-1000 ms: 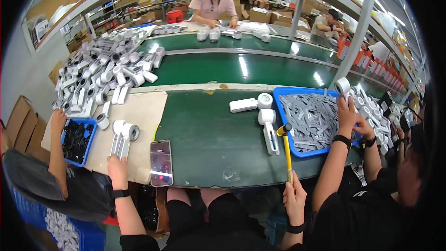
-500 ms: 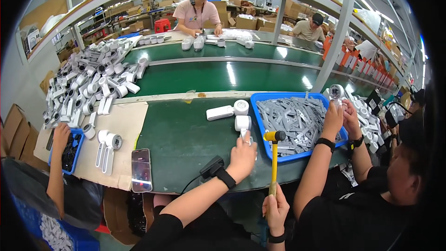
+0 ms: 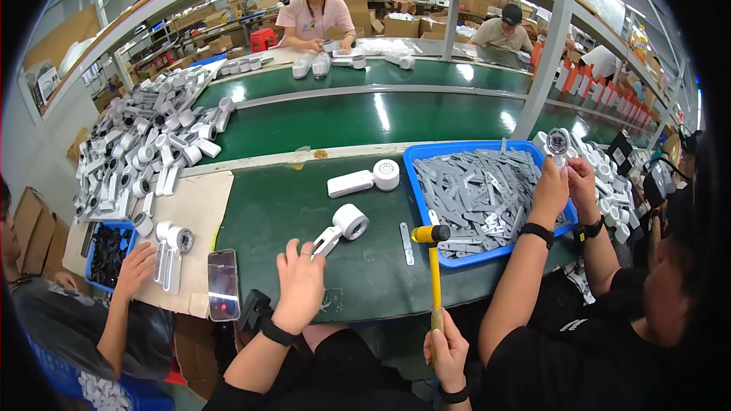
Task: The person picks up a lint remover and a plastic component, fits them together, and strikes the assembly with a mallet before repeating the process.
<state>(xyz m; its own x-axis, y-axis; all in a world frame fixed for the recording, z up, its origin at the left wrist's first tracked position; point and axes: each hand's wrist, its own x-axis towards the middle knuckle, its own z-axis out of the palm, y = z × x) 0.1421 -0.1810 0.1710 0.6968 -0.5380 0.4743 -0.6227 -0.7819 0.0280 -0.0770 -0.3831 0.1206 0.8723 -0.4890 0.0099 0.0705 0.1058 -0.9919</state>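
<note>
My left hand (image 3: 301, 283) is over the green tabletop, its fingers at the handle end of a white handheld fan (image 3: 350, 222). The fan's round head points away to the right, and the hand partly hides the handle. In my right hand (image 3: 445, 346), a hammer (image 3: 435, 274) is held upright by the lower end of its yellow handle. Its black and yellow head is up, in front of the tray's near-left corner. A grey strip (image 3: 407, 244) lies flat left of the hammer. Farther back rests another white fan (image 3: 386, 175).
A blue tray (image 3: 454, 262) of grey strips stands to the right, beside a co-worker holding a fan part (image 3: 558, 141). At left are a phone (image 3: 224, 285), cardboard (image 3: 199, 240), a co-worker's hand (image 3: 135, 268) and a heap of white fans (image 3: 145, 144). A conveyor (image 3: 335, 125) runs behind.
My left hand has moved left with the fan, uncovering the grey strip on the table. The hammer stays upright in my right hand, slightly lower. The left co-worker's hand has moved off the small blue tray.
</note>
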